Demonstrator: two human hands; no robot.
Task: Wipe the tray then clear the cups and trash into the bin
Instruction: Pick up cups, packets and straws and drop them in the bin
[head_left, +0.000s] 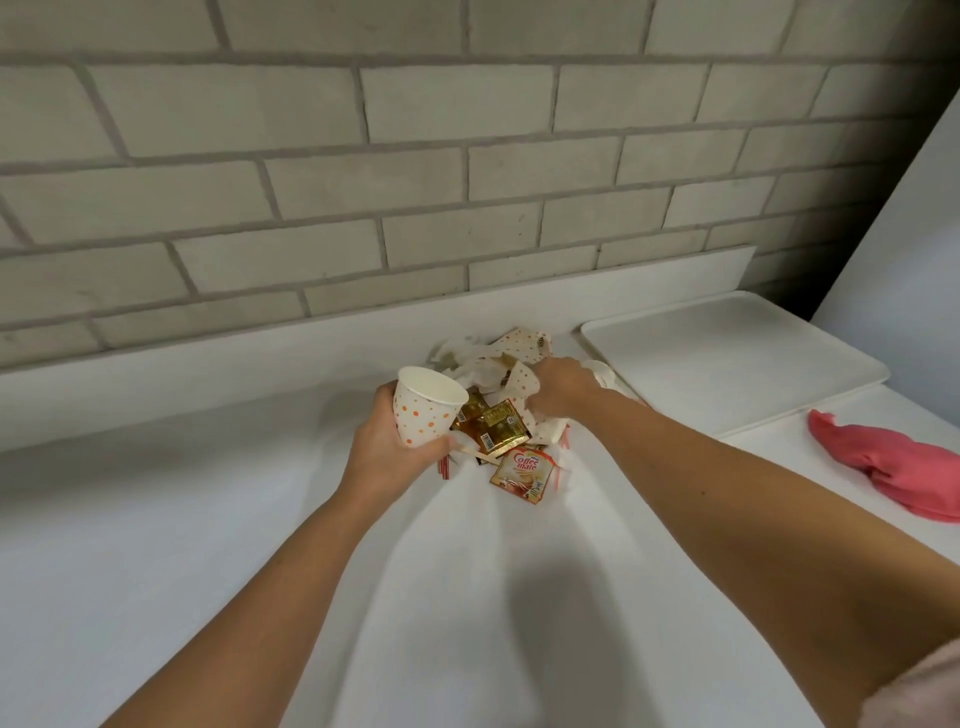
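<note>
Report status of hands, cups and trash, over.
Left hand grips dotted cup, upright. Right hand on trash pile, grip unclear. No bin in view.

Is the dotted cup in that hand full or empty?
Empty: the dotted cup, held tilted by the left hand, shows only a bare white inside, with no liquid visible.

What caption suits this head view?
Left hand holds a dotted paper cup while the right hand reaches into the trash pile; white tray and pink cloth lie to the right.

Tray (737, 358) right of trash pile (498, 405)
</note>
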